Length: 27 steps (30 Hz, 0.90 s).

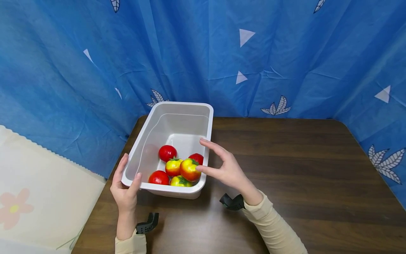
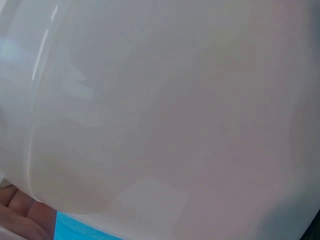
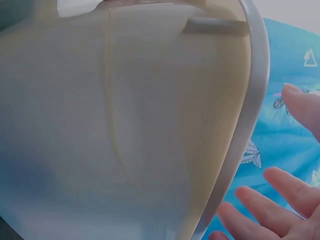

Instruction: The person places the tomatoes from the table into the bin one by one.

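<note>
A white plastic bin [image 1: 181,191] stands at the left of the table, with several shiny round fruits inside. Yellow-and-red tomatoes with green leafy tops, one of them uppermost [image 1: 188,172], lie heaped at its near end. Beside them are plain red fruits, such as one [image 1: 167,153] further back. My left hand [image 1: 124,194] grips the near left corner of the rim, thumb inside. At the right rim hovers my right hand [image 1: 229,169], thumb and index finger spread; its thumb tip overlaps the uppermost tomato, contact unclear. In the right wrist view, spread fingers [image 3: 270,207] hold nothing.
The dark wooden table [image 1: 295,169] extends to the right of the bin. A blue patterned curtain [image 1: 222,56] hangs behind it. Pale flowered cloth [image 1: 41,197] lies at the left. Each wrist wears a black strap mount [image 1: 232,202].
</note>
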Motion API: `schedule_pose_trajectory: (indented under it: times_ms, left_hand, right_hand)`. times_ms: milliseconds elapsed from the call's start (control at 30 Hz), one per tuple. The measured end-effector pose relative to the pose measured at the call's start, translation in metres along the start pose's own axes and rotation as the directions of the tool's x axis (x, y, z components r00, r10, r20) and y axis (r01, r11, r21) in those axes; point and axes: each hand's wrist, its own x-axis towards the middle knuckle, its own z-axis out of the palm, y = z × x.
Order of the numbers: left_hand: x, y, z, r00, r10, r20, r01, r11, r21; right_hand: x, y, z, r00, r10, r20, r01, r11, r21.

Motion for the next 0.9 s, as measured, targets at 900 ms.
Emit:
schedule_pose_trajectory:
  times_ms: [900]
  left_hand:
    - [0.001,0.039,0.004,0.982,-0.187,0.002,0.155,0.819,0.553]
  right_hand:
    - [-0.017,0.005,-0.01,0.998,0.02,-0.055,-0.031,0.979,-0.202]
